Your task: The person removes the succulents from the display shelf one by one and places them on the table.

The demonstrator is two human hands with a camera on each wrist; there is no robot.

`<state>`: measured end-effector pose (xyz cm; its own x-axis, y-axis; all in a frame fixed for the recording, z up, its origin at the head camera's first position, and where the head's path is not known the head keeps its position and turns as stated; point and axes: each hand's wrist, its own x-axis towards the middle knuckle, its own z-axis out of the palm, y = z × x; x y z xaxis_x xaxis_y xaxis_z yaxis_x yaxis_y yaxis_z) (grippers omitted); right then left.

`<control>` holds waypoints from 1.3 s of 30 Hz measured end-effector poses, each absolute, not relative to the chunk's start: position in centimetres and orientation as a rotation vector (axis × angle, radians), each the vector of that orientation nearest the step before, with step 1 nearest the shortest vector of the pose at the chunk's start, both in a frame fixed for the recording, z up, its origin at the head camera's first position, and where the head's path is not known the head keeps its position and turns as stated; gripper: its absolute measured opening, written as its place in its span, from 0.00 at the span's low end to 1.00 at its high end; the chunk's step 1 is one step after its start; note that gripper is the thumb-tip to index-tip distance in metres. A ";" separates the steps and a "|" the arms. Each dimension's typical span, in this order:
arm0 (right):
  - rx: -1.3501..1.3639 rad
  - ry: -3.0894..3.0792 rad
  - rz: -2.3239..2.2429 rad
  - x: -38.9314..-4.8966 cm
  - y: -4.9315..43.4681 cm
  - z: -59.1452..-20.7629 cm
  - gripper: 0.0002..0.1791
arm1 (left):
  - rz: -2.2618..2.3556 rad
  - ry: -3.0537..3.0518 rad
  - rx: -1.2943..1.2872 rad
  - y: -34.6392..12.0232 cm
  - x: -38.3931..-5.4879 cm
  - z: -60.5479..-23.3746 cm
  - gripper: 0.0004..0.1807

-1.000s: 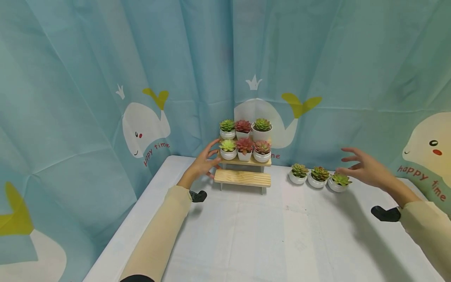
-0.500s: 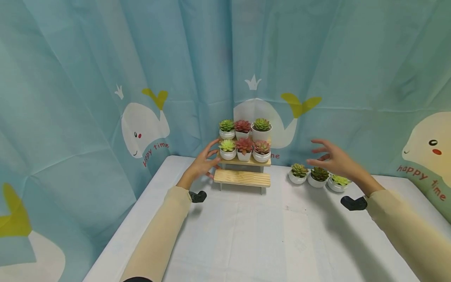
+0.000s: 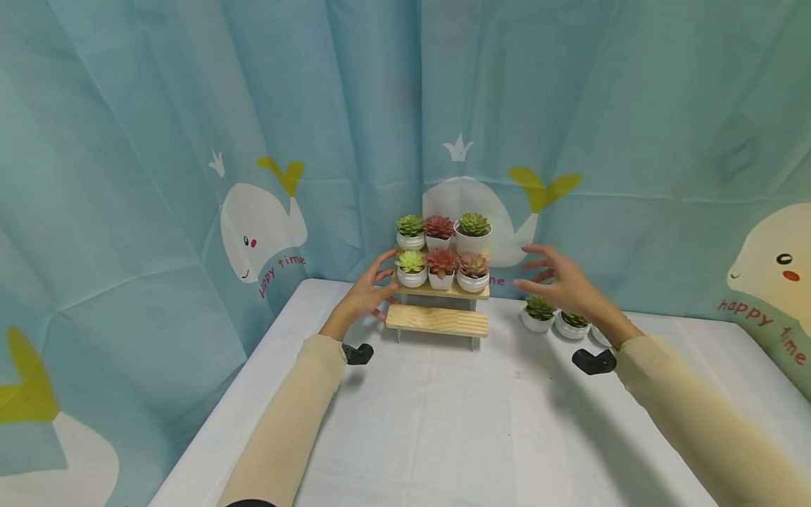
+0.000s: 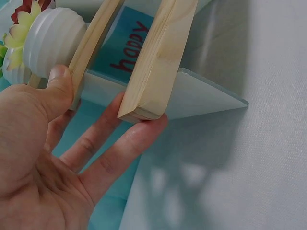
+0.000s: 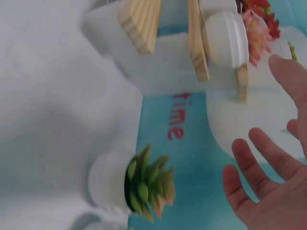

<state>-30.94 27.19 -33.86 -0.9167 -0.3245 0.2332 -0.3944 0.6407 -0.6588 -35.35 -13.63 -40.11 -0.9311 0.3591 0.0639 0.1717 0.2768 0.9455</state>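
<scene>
A stepped wooden plant stand (image 3: 437, 320) has three tiers. Its upper two tiers hold several small potted succulents, among them a pink one (image 3: 472, 267) and a green one in a taller pot (image 3: 473, 229). My left hand (image 3: 364, 290) is at the stand's left end. In the left wrist view its fairly straight fingers touch the end of the lowest plank (image 4: 156, 72), and the thumb lies against the plank above. My right hand (image 3: 560, 280) hangs in the air right of the stand, fingers spread and holding nothing. The right wrist view shows its thumb near the pink succulent.
Three more potted succulents stand on the white table right of the stand, one of them green (image 3: 539, 310), partly behind my right arm. A blue curtain (image 3: 355, 141) with whale prints hangs close behind the table.
My right hand has moved left, from above the rightmost loose succulent to the space beside the stand. The left hand stays at the stand's left end, and the plants have not moved.
</scene>
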 end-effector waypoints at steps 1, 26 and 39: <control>0.611 -2.750 1.151 -31.1 26.9 -34.0 0.42 | 1.725 2.378 0.500 -13.6 -35.3 -40.1 0.40; 0.639 -2.702 1.397 -32.4 21.4 -36.6 0.39 | 1.726 2.386 0.499 -13.7 -35.4 -40.3 0.40; 0.531 -2.670 1.432 -32.9 20.2 -37.4 0.38 | 1.726 2.392 0.495 -13.5 -35.4 -40.2 0.40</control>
